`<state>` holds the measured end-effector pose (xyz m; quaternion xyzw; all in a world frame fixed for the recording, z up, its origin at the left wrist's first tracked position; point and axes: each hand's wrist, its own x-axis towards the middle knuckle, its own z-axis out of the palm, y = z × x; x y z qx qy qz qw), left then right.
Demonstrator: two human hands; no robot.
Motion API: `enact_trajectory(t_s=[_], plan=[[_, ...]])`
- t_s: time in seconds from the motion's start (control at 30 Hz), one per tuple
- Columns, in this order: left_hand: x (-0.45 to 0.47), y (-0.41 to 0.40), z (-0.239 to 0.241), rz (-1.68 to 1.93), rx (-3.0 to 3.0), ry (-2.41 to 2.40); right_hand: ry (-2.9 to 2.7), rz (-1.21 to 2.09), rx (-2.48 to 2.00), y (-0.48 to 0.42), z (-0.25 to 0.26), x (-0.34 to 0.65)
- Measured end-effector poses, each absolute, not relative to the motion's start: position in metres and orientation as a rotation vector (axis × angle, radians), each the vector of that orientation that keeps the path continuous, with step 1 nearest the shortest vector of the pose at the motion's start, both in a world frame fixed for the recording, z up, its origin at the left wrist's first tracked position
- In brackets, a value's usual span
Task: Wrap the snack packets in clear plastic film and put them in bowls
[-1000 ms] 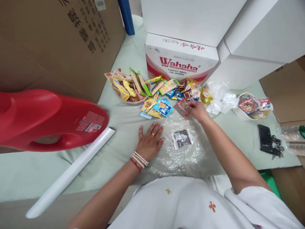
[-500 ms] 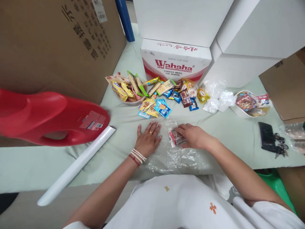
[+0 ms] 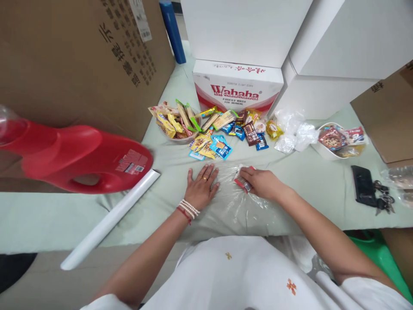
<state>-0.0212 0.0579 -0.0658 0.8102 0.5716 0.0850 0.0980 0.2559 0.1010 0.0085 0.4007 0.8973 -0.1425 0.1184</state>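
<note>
My left hand point(image 3: 202, 187) lies flat with fingers spread, pressing the left edge of a clear plastic bag point(image 3: 238, 211) spread on the pale green cloth. My right hand point(image 3: 262, 182) is closed on small snack packets point(image 3: 242, 181) with red and silver wrappers, held on the bag's upper part. Beyond the hands lies a heap of colourful snack packets point(image 3: 222, 129), some in a shallow bowl point(image 3: 176, 137).
A red jug point(image 3: 80, 159) lies on its side at left beside a white roll point(image 3: 109, 219). Cardboard and white boxes, including a Wahaha carton point(image 3: 237, 88), stand behind. A white bowl of snacks point(image 3: 335, 140), crumpled plastic point(image 3: 295, 131), a black phone point(image 3: 363, 185) and keys lie at right.
My right hand took a red-wrapped packet from the heap, brought it down onto the packet on the bag, and now grips the packets slightly higher. My left hand stayed put.
</note>
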Motion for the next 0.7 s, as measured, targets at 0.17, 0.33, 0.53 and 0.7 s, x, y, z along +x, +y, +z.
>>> enact_trajectory(t_s=[0.17, 0.33, 0.53, 0.7], plan=[[-0.023, 0.057, -0.065, 0.246, 2.400, 1.676, 2.501, -0.660, 1.386, 0.108, 0.022, 0.276], [-0.024, 0.057, -0.067, 0.228, 2.413, 1.650, 2.541, -0.563, 1.443, 0.108, 0.036, 0.263], [-0.023, 0.057, -0.068, 0.250, 2.405, 1.652, 2.429, -0.329, 1.275, 0.104, 0.027, 0.245], [-0.023, 0.056, -0.067, 0.281, 2.388, 1.645, 2.233, -0.198, 1.555, 0.102, 0.016, 0.254]])
